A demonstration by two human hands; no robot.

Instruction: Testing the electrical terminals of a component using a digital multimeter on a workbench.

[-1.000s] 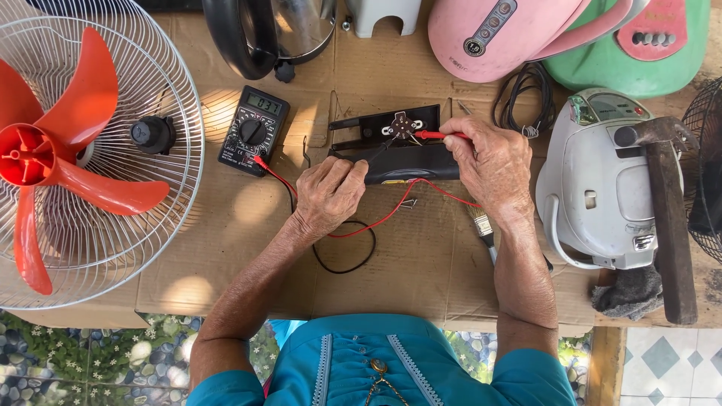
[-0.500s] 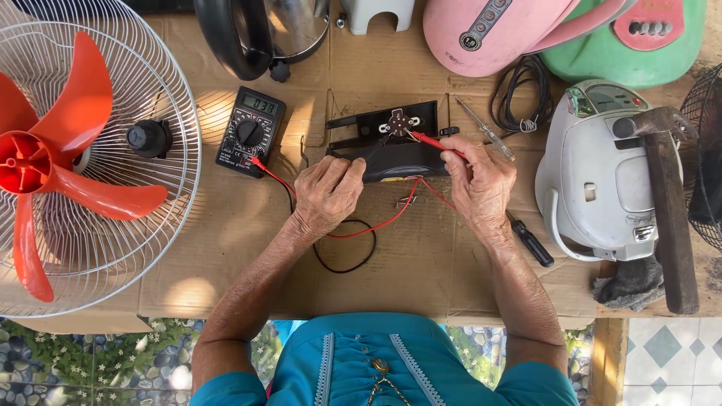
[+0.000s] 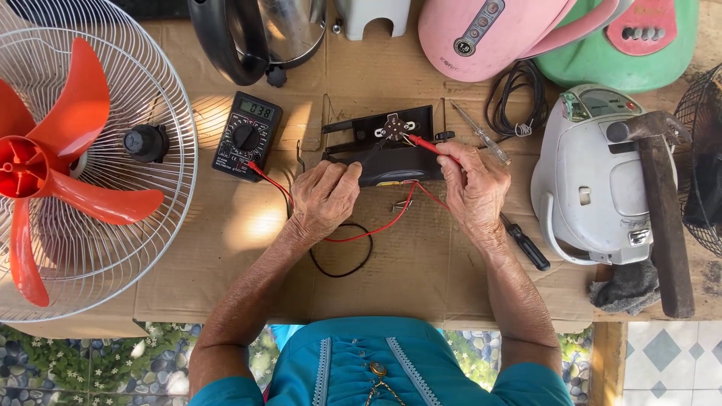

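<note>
The person's left hand [image 3: 325, 197] is curled shut around a thin black test probe [image 3: 374, 153], pinching it so its tip slants toward one o'clock onto a small round switch part with metal lugs [image 3: 394, 126]. The right hand [image 3: 472, 184] pinches a red test probe [image 3: 423, 144] between thumb and fingertips, and its tip comes at the same switch from about four o'clock. That switch sits on top of a flat black plastic appliance base [image 3: 380, 146], which lies in the middle of the brown cardboard sheet [image 3: 226, 248] covering the bench; both hands hide the base's near edge.

A red lead [image 3: 361, 234] and a black lead [image 3: 340, 263] loop out at six o'clock from the hands, the red one running toward ten o'clock to a black digital multimeter [image 3: 247, 135] with a lit display; where the black lead plugs in I cannot make out.

At nine o'clock lies a white wire fan guard [image 3: 150, 225] with red blades [image 3: 71, 162], cut off by the left edge. At twelve o'clock a steel kettle with a black handle [image 3: 256, 34] is cropped at the top. Toward one o'clock sit a pink appliance lid [image 3: 489, 34] and a green one [image 3: 662, 53], both cut off. At three o'clock is a white rice-cooker body [image 3: 594, 180] with a rusty hammer [image 3: 662, 210] just beside it. A black-handled screwdriver [image 3: 526, 244] is partly hidden under the right wrist.
</note>
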